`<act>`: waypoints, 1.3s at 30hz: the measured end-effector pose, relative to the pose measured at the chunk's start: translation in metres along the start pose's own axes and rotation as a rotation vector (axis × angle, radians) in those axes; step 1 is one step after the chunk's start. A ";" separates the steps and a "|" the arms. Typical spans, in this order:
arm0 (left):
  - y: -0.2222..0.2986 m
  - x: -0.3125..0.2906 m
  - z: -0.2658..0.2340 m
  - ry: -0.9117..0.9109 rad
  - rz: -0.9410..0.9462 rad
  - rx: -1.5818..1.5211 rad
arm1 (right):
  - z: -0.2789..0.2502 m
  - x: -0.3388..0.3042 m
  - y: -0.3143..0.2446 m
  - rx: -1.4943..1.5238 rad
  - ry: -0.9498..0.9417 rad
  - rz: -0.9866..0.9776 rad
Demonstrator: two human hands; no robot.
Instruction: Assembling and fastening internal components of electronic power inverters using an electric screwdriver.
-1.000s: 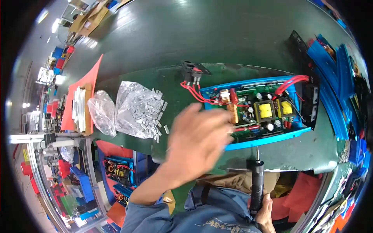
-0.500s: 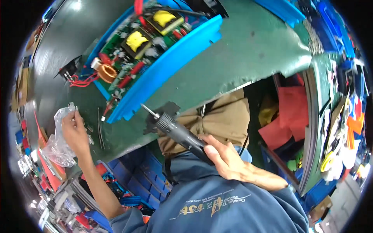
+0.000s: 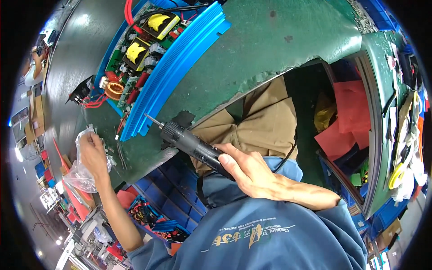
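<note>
R hand [image 3: 252,173] fingers wrap a black screwdriver [image 3: 191,144], tip aimed up-left at the blue case [image 3: 175,67] on the table [image 3: 279,49]. L hand [image 3: 92,153] fingers pinch a clear bag [image 3: 78,173], far left.

A blue finned metal housing [image 3: 175,67] holding a green circuit board [image 3: 135,58] with 2 yellow transformers lies on a green workbench [image 3: 279,49]; red sheets [image 3: 346,121] and blue bins [image 3: 175,198] sit beneath.
</note>
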State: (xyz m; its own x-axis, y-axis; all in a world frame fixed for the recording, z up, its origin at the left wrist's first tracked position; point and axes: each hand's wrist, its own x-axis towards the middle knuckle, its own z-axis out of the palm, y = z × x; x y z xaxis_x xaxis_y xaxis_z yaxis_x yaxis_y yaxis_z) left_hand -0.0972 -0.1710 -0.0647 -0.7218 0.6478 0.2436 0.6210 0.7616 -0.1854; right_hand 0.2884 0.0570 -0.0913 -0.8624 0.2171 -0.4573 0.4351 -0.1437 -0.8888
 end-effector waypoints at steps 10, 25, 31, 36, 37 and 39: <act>0.002 -0.016 0.010 0.154 -0.152 -0.193 | -0.001 0.008 0.000 0.055 -0.001 -0.009; 0.000 -0.027 -0.005 0.064 -0.391 -0.397 | 0.005 0.004 0.000 0.244 -0.015 0.040; -0.019 -0.035 -0.006 0.041 -0.320 -0.615 | 0.001 -0.005 0.007 0.042 0.021 0.039; 0.015 -0.032 -0.026 -0.006 -0.341 -0.659 | -0.001 -0.003 -0.001 -0.034 -0.001 0.057; 0.017 -0.032 -0.028 -0.021 -0.347 -0.590 | 0.002 -0.002 0.002 -0.038 0.029 0.006; 0.017 -0.032 -0.031 0.006 -0.302 -0.629 | -0.002 -0.002 -0.006 -0.027 0.013 0.034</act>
State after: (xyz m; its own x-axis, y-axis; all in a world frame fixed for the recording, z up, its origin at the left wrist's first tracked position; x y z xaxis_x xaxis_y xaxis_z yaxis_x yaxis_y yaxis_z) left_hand -0.0542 -0.1794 -0.0461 -0.8902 0.4077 0.2034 0.4537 0.7522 0.4779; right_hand 0.2885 0.0591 -0.0851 -0.8438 0.2247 -0.4873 0.4710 -0.1250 -0.8732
